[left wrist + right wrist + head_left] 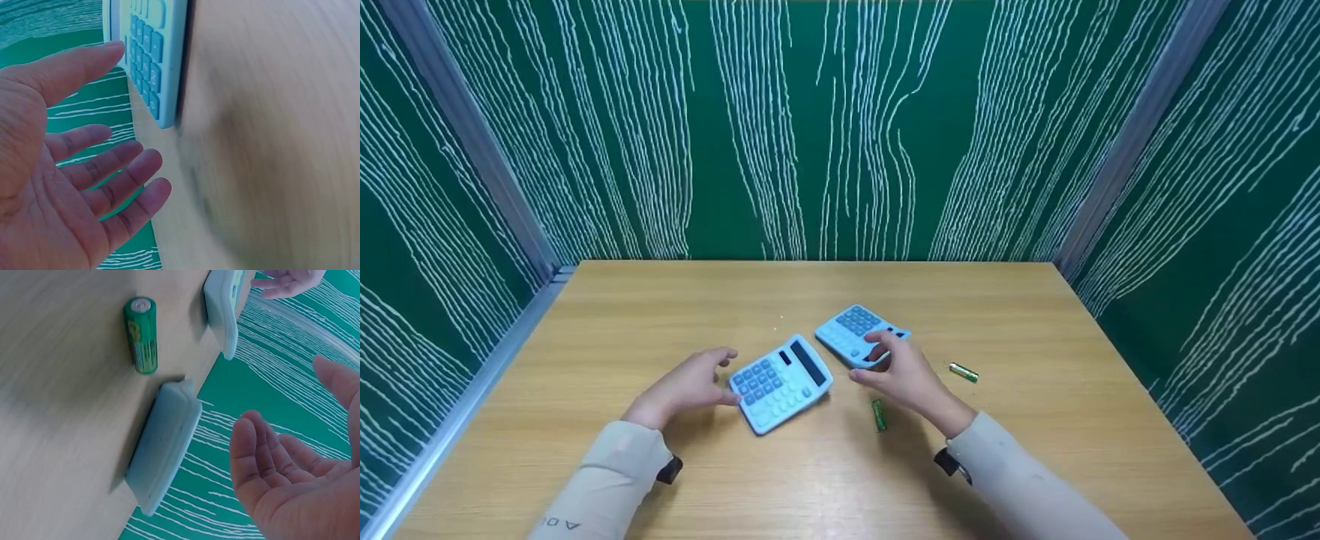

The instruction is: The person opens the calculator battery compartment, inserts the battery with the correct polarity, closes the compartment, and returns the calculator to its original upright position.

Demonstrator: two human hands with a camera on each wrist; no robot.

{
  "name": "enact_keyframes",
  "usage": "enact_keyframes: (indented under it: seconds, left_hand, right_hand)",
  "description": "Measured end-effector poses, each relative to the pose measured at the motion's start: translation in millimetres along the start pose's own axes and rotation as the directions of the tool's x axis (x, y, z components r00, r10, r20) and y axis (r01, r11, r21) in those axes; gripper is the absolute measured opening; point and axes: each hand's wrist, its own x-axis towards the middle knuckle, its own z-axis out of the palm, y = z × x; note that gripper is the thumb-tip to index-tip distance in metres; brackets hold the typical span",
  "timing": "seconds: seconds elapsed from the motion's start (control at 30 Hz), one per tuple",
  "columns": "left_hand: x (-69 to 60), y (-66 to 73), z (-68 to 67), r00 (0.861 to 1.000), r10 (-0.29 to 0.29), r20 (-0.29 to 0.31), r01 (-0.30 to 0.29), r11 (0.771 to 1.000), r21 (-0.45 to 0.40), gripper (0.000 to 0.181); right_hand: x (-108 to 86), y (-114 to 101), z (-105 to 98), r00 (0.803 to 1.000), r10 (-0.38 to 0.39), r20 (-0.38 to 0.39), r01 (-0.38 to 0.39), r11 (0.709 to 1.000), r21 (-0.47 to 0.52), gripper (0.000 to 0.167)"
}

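Note:
A light blue calculator (781,386) lies face up at the middle of the table, turned at a slant. My left hand (690,386) is at its left edge, fingers loosely spread; in the left wrist view the thumb (84,67) overlaps the calculator (147,62), and whether it touches cannot be told. Behind and to the right lies a second blue calculator (847,334). Over its near right side hovers my right hand (904,375), fingers slightly bent and holding nothing. The right wrist view shows a gap between that hand (298,478) and the second calculator (163,439).
One green battery (879,415) lies on the table below my right hand, and another battery (963,372) lies to its right. Tiny pale specks (778,322) dot the wooden table (660,300). Green panels (742,112) with white wavy lines enclose the back and sides.

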Motion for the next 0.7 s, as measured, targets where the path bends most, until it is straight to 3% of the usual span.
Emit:
enact_keyframes:
  seconds: [0.33, 0.7]
  left_hand:
    - [3.3, -5.5, 10.6, 1.000, -0.012, 0.008, 0.012, 1.000, -0.007, 0.084]
    - [6.9, -6.4, 13.4, 1.000, -0.005, 0.010, 0.005, 1.000, 0.016, 0.087]
  right_hand:
    - [4.6, -2, 21, 0.999, -0.015, 0.041, 0.016, 1.000, -0.014, 0.050]
    - [13.8, -2, 39, 0.995, 0.011, 0.096, -0.013, 1.000, 0.023, 0.055]
